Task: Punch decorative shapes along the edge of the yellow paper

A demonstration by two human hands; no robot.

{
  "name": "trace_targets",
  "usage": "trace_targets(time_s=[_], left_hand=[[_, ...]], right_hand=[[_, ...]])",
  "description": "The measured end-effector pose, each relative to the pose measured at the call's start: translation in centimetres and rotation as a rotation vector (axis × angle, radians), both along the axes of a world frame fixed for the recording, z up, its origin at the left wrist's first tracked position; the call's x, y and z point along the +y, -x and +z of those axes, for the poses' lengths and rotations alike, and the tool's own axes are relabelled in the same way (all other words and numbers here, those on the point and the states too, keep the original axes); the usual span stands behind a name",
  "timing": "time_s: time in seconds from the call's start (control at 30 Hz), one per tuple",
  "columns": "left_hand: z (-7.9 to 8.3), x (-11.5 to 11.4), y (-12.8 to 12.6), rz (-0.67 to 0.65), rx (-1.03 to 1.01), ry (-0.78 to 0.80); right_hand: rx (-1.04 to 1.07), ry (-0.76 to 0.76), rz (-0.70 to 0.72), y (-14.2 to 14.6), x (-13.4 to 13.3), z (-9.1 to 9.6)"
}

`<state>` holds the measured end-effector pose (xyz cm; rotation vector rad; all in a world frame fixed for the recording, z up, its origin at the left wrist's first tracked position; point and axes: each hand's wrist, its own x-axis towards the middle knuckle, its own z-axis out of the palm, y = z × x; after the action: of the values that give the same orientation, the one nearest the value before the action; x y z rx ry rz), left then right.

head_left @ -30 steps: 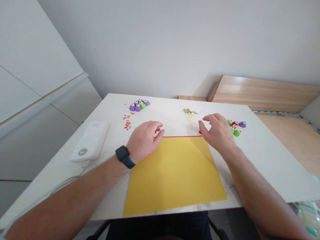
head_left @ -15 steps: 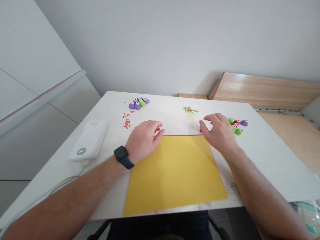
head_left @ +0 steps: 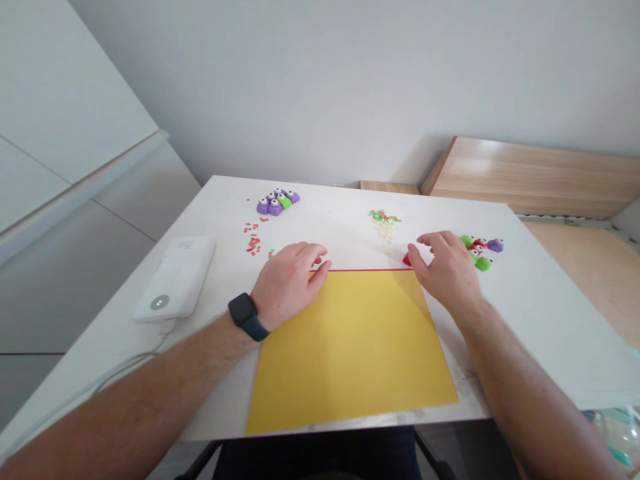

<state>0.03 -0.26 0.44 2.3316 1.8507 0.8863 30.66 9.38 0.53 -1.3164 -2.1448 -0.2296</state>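
A yellow sheet [head_left: 355, 347] with a red far edge lies flat on the white table. My left hand [head_left: 290, 277], a dark watch on its wrist, is over the sheet's far left corner; its thumb and forefinger are apart and I see nothing between them. Over the far right corner is my right hand [head_left: 445, 270], fingers loosely bent and apart from the thumb. By that thumb's tip is a small red piece [head_left: 407, 259], partly hidden. Beyond the right hand sit several green, red and purple pieces with googly eyes [head_left: 483, 263].
Purple and green googly-eyed pieces [head_left: 274, 208] stand in a cluster at the back left, with red bits [head_left: 253, 245] scattered nearer. A pile of green, red and pale bits [head_left: 384, 219] lies at the back. A white power bank [head_left: 177, 277] with a cable is at left.
My right hand has shifted slightly to the right, and more of the red piece by its thumb shows. My left hand has hardly moved. The view has turned a little.
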Motion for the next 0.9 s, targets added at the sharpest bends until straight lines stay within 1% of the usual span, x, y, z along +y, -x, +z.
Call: trace_targets(time_s=[0.2,0.47,0.7,0.9], left_hand=[[0.1,-0.2,0.0,0.005,0.016,0.003],[-0.3,-0.5,-0.1,0.009,0.014,0.01],[-0.5,-1.6,-0.4,-0.018,-0.008,0.083],[-0.6,-2.3,-0.1,-0.029,-0.056,0.089]], right_hand=[[-0.007,0.018,0.008,0.0,0.0,-0.1],[-0.025,0.034,-0.013,-0.3,0.3,-0.7],[0.078,0.054,-0.052,-0.6,0.0,-1.3],[0.193,0.174,-0.089,-0.3,-0.6,-1.6]])
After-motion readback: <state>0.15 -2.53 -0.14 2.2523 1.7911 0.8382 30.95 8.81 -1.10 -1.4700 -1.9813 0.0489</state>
